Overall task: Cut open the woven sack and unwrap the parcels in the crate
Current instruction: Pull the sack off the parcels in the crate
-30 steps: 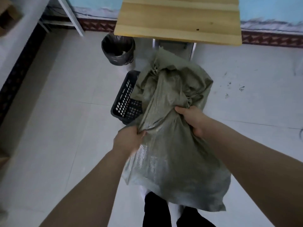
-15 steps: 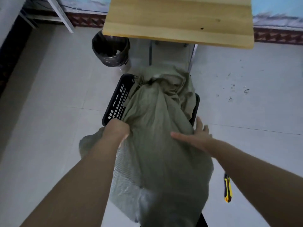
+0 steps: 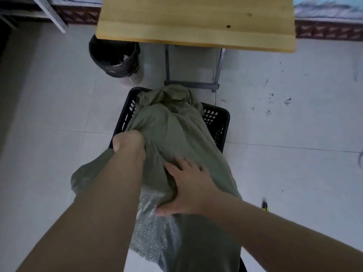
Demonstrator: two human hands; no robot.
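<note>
Here, left hand (image 3: pixel 127 143) grips crumpled woven sack (image 3: pixel 176 130) over latticed crate (image 3: pixel 223 124); right hand (image 3: pixel 189 186) presses flat.

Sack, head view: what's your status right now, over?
Left hand gripping sack, right hand flat on it. Sack's far end in black crate; parcels unseen. Knife on floor, right side.

Olive-green woven sack (image 3: pixel 172 134), crumpled, draped over black slotted crate (image 3: pixel 220 122)
</note>
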